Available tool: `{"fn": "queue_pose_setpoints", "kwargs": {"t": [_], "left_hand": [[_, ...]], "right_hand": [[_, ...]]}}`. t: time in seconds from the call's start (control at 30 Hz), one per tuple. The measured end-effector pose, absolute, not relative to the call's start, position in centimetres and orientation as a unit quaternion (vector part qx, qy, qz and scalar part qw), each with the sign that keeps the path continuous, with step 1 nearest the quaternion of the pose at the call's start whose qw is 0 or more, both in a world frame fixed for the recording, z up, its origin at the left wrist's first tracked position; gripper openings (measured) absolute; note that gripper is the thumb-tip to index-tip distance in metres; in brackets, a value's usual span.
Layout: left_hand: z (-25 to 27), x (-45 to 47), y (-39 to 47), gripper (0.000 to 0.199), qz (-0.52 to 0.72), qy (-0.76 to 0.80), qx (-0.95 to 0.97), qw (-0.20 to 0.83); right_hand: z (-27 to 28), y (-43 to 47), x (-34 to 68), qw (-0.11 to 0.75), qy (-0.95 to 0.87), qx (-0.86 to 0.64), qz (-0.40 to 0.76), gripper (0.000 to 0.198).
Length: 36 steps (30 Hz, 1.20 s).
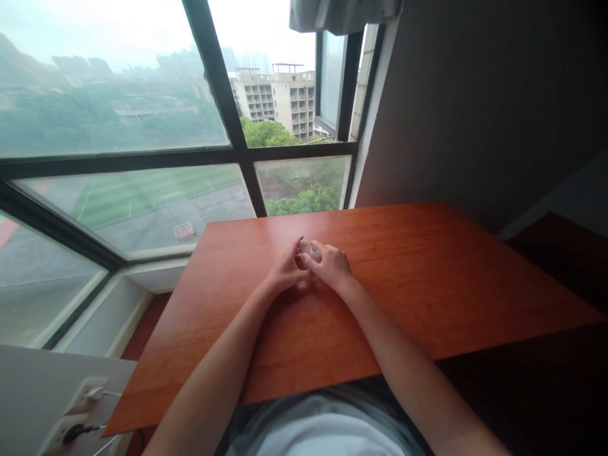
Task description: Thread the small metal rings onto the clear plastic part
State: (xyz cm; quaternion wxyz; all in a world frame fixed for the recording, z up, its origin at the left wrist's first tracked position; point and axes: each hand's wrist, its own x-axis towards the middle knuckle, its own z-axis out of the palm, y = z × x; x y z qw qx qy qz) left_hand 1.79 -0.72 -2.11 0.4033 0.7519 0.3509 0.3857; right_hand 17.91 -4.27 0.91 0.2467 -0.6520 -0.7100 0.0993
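Observation:
A small clear, see-through object [311,251], glass or plastic, is between my two hands over the middle of the wooden table [408,278]. Its exact kind is hard to make out, since fingers cover much of it. My right hand [332,265] wraps over its right side, thumb across the front. From the left, my left hand [286,268] curves around it, with a fingertip raised at the far side. Both forearms reach in from the bottom of the view.
Dark-framed windows [244,152] stand behind and left of the table, with one pane swung outward. A dark wall [441,114] rises at the right. At lower left, wall sockets [85,399] hold plugs and cables near the table's corner.

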Motion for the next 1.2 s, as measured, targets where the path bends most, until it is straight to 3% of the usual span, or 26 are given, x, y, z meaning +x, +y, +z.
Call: {"fn": "queue_pose_setpoints", "kwargs": {"t": [0.17,0.4,0.5,0.67,1.2], "left_hand": [[-1.6,2.1,-0.8,0.064,0.41,0.292,0.727,0.467],[-2.7,2.5,-1.1,0.073,0.379,0.386,0.761,0.358],[-2.8,2.6,-1.1,0.067,0.36,0.419,0.772,0.316],[-2.3,1.9,-0.7,0.054,0.364,0.366,0.774,0.366],[-1.7,1.0,-0.3,0.056,0.352,0.291,0.769,0.446]], "right_hand": [[1.4,-4.4,18.0,0.231,-0.705,-0.661,0.112,0.052],[1.3,-4.9,17.0,0.179,-0.67,-0.713,0.099,0.066],[1.2,-5.1,16.6,0.164,-0.681,-0.709,0.086,0.069],[1.4,-5.2,16.7,0.151,-0.696,-0.694,0.107,0.064],[1.7,-4.9,17.6,0.184,-0.724,-0.653,0.125,0.053]]}}
